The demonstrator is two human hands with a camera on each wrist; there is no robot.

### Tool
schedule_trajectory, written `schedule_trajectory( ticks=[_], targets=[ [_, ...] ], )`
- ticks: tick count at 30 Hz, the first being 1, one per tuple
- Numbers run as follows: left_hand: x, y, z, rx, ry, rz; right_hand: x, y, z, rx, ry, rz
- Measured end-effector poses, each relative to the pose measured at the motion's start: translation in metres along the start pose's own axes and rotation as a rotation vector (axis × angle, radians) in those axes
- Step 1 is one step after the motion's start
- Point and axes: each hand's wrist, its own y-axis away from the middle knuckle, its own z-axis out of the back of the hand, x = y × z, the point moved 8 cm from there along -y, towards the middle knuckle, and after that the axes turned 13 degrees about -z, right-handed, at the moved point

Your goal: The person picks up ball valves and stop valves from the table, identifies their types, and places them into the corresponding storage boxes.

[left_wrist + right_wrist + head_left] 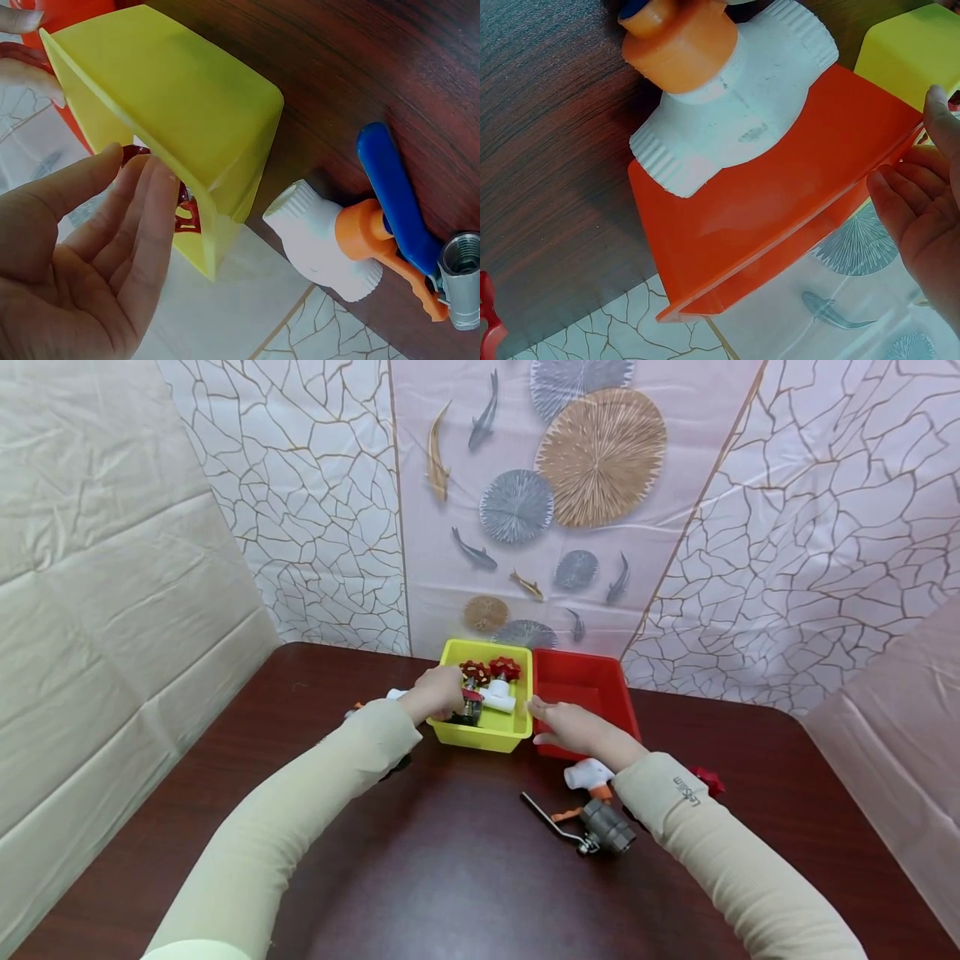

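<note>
At the yellow bin (480,741), my left hand (440,692) reaches over the near-left rim. Its thumb and fingertips pinch the dark red handle (135,152) of a valve, whose body the bin wall hides in the left wrist view. Beside it in the bin lie a white valve (498,696) with a red handwheel and another red handwheel (474,672). My right hand (573,727) is over the near-left part of the red bin (592,681), fingers loosely extended by its rim and holding nothing. No parts show inside the red bin.
A white valve with an orange collar (588,773), a grey metal valve with a long lever (607,827) and a red handwheel (708,781) lie near my right forearm. Left of the yellow bin are another white-and-orange valve (322,244) and a blue-handled metal valve (401,202).
</note>
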Motion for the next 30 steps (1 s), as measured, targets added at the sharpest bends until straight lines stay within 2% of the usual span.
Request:
schedule_trajectory(
  ticks=[5,11,15,19,22,30],
  targets=[
    [-0.003,0.001,0.008,-0.061,-0.012,-0.080,-0.001,0.000,0.001,0.004,-0.016,-0.008],
    [-0.003,0.006,0.021,-0.194,0.041,-0.170,-0.001,-0.003,0.002,0.021,-0.033,-0.043],
    [0.000,0.010,0.029,-0.276,0.060,-0.196,-0.002,-0.004,0.003,0.050,-0.061,-0.074],
    [0.004,0.015,0.036,-0.331,0.079,-0.198,-0.005,-0.002,0.007,0.051,-0.081,-0.085],
    [0.010,0.017,0.041,-0.350,0.114,-0.186,-0.006,0.000,0.012,0.029,-0.089,-0.071],
    [0.024,0.019,0.042,-0.321,0.210,-0.147,-0.009,0.013,0.023,-0.027,-0.114,-0.048]
  ],
)
